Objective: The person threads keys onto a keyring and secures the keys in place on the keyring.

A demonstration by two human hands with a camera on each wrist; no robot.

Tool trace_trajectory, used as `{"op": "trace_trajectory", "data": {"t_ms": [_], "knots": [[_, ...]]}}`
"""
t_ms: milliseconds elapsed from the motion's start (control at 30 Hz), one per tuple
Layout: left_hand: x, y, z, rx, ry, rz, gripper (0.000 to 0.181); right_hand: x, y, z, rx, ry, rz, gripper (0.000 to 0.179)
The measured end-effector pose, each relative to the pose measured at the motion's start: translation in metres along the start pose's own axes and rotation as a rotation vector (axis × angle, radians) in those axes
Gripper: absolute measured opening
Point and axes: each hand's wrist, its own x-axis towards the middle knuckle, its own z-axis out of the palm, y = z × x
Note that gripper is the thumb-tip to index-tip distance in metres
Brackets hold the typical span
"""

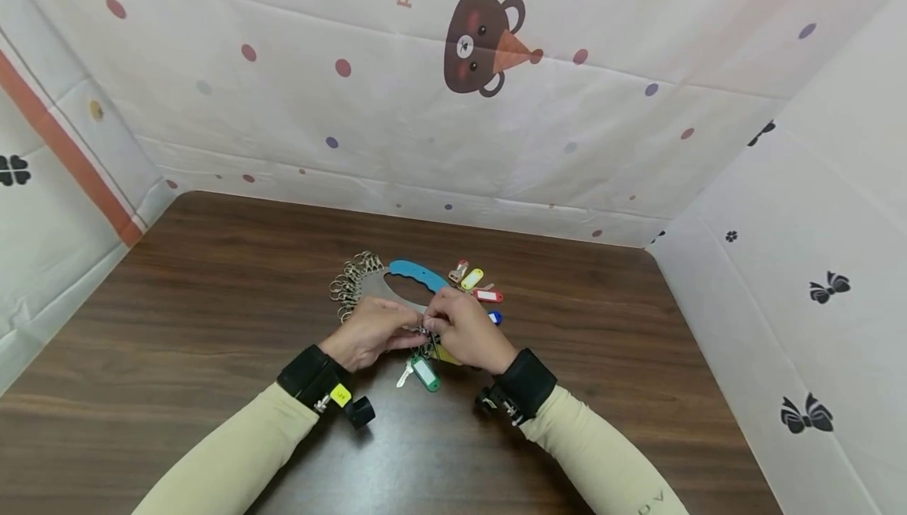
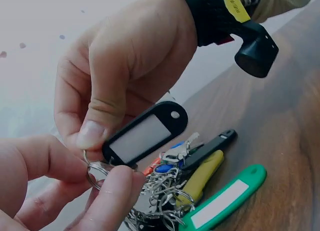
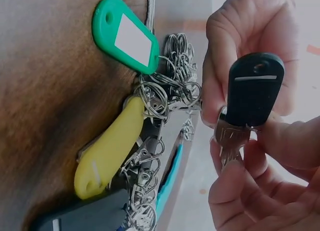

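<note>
Both hands meet over a grey crescent-shaped key holder with a blue handle. The left hand pinches a small metal split ring between thumb and fingers. From the other side, the right hand pinches the same ring, its thumb against the wire. A black key tag with a white label hangs at the ring; its back and a silver key show between the hands in the right wrist view. Fingers partly hide the ring and key.
Beneath the hands hang a green tag, a silver key and a yellow tag. Several metal clips line the holder's left edge. Yellow, red and blue tags lie right, on the wooden table.
</note>
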Motion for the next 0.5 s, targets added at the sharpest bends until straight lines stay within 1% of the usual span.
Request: {"op": "trace_trajectory", "data": {"t_ms": [133, 167, 233, 333, 367, 400, 500], "knots": [[-0.001, 0.001, 0.001, -0.003, -0.018, -0.004, 0.023, 0.000, 0.000, 0.000, -0.023, 0.001, -0.002, 0.014], [-0.001, 0.001, 0.000, -0.001, -0.033, -0.002, 0.024, 0.000, 0.000, -0.001, -0.021, 0.003, 0.005, 0.015], [-0.001, -0.001, -0.003, 0.016, -0.082, 0.013, 0.026, -0.001, 0.003, -0.001, 0.002, 0.005, 0.025, 0.016], [0.000, -0.005, -0.008, 0.056, -0.158, 0.054, 0.032, -0.001, 0.008, -0.003, 0.057, 0.005, 0.051, 0.018], [0.001, -0.006, -0.009, 0.082, -0.177, 0.075, 0.034, 0.000, 0.009, -0.004, 0.079, 0.002, 0.056, 0.018], [0.001, -0.007, -0.011, 0.108, -0.190, 0.097, 0.035, 0.000, 0.011, -0.004, 0.096, -0.005, 0.057, 0.019], [0.003, -0.010, -0.012, 0.169, -0.199, 0.163, 0.032, 0.002, 0.015, -0.005, 0.133, -0.029, 0.060, 0.019]]}}
